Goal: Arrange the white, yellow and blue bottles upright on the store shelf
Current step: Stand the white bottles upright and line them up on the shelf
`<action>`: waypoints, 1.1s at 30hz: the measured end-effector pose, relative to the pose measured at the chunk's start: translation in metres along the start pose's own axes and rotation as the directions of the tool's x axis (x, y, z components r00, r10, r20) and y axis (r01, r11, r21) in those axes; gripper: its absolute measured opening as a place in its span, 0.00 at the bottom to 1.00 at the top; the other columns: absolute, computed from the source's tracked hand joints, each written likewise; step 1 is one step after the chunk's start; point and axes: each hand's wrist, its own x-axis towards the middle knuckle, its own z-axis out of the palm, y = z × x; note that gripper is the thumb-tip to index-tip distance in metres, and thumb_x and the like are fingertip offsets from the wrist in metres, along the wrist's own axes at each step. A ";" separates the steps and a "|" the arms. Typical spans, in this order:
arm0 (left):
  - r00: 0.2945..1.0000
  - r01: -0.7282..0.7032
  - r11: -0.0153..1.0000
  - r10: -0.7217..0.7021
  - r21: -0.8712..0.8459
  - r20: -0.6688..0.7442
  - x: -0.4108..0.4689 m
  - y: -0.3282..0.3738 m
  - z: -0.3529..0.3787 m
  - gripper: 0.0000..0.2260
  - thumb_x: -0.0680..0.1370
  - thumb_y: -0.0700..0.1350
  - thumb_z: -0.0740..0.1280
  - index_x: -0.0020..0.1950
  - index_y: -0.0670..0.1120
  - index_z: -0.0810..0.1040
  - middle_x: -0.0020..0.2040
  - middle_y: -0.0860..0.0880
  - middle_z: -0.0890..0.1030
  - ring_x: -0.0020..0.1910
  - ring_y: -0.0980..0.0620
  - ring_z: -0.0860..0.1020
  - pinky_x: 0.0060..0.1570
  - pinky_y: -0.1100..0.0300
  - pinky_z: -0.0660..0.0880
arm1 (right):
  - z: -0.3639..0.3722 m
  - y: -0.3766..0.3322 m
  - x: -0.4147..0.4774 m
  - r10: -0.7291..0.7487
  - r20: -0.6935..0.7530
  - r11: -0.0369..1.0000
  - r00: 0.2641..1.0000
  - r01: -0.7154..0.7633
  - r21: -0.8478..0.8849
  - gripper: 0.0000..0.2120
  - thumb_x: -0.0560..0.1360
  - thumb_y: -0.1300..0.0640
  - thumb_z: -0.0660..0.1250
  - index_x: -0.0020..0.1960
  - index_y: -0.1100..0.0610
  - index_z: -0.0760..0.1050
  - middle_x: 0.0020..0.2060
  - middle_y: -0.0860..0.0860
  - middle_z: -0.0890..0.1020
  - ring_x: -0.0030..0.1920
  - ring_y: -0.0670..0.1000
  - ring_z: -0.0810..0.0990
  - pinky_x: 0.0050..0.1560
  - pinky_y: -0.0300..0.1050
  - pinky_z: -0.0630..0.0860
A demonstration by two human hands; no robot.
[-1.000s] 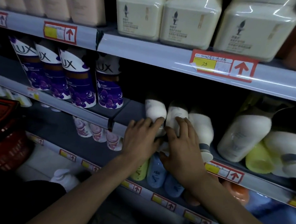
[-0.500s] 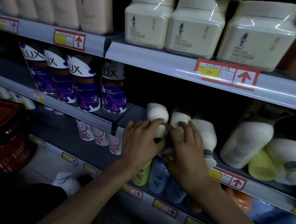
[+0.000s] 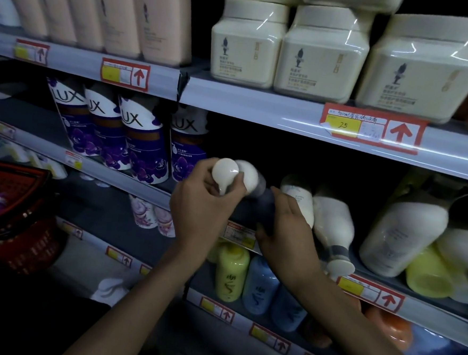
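My left hand (image 3: 201, 205) grips a white bottle (image 3: 225, 172), its rounded end pointing at me in front of the middle shelf (image 3: 386, 279). My right hand (image 3: 284, 236) holds a second white bottle (image 3: 249, 177) by its dark grey part, right beside the first. Two more white bottles (image 3: 332, 225) lie tipped over on that shelf, caps toward the edge. Farther right, a big white bottle (image 3: 400, 236) leans over a yellow bottle (image 3: 428, 274) lying on its side. On the shelf below stand a yellow bottle (image 3: 231, 271) and two blue bottles (image 3: 260, 284).
Purple LUX bottles (image 3: 143, 148) stand upright left of my hands. Cream jars (image 3: 319, 53) fill the top shelf. A red shopping basket (image 3: 12, 206) sits at the far left. Orange bottles (image 3: 388, 329) are on the lower right shelf.
Both hands have closed on two lying white bottles and lifted them off the middle shelf toward me. The view has moved closer and shifted down.
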 end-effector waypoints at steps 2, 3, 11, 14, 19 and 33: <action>0.998 0.057 0.997 -0.058 -0.054 -0.021 0.008 0.001 -0.001 0.16 0.72 0.61 0.74 0.54 0.55 0.82 0.38 0.56 0.83 0.39 0.55 0.81 0.39 0.47 0.80 | 0.009 0.000 0.010 0.087 -0.001 0.995 0.996 -0.087 0.048 0.31 0.73 0.62 0.72 0.74 0.56 0.68 0.66 0.56 0.77 0.61 0.59 0.79 0.54 0.52 0.77; 0.996 0.085 0.993 -0.087 -0.081 -0.015 0.011 0.001 0.000 0.15 0.72 0.61 0.75 0.54 0.56 0.82 0.38 0.55 0.83 0.39 0.55 0.81 0.39 0.47 0.80 | 0.013 0.000 0.015 0.129 0.005 0.990 0.992 -0.129 0.062 0.31 0.73 0.62 0.72 0.74 0.56 0.68 0.66 0.56 0.77 0.62 0.60 0.79 0.54 0.52 0.78; 0.995 0.098 0.970 -0.092 -0.224 0.041 0.026 0.008 0.006 0.15 0.73 0.52 0.79 0.57 0.51 0.84 0.42 0.54 0.85 0.42 0.54 0.83 0.39 0.58 0.80 | 0.035 -0.013 0.057 0.226 0.095 0.969 0.969 -0.234 0.077 0.42 0.72 0.65 0.72 0.80 0.60 0.55 0.68 0.61 0.70 0.63 0.65 0.76 0.59 0.49 0.72; 0.997 0.054 0.973 -0.039 -0.224 0.070 0.030 0.010 0.007 0.17 0.73 0.54 0.78 0.59 0.51 0.84 0.45 0.55 0.85 0.44 0.55 0.83 0.41 0.59 0.81 | 0.040 -0.012 0.068 0.257 0.011 0.956 0.966 -0.256 0.142 0.32 0.71 0.61 0.76 0.71 0.57 0.66 0.62 0.60 0.74 0.58 0.65 0.78 0.53 0.50 0.73; 0.993 0.070 0.961 -0.042 -0.268 0.108 0.032 0.008 0.007 0.20 0.76 0.52 0.77 0.67 0.52 0.81 0.49 0.55 0.85 0.50 0.57 0.83 0.47 0.56 0.82 | 0.043 -0.008 0.076 0.301 -0.065 0.928 0.951 -0.276 0.250 0.29 0.65 0.56 0.83 0.62 0.57 0.76 0.56 0.57 0.83 0.55 0.59 0.82 0.49 0.48 0.75; 0.826 0.550 0.777 -0.452 -0.305 0.337 0.025 -0.039 0.031 0.20 0.74 0.46 0.68 0.67 0.51 0.80 0.58 0.50 0.84 0.53 0.56 0.83 0.52 0.63 0.78 | 0.066 -0.030 0.111 0.572 -0.022 0.758 0.820 -0.518 0.397 0.23 0.59 0.46 0.85 0.48 0.55 0.80 0.44 0.53 0.87 0.46 0.55 0.86 0.50 0.54 0.84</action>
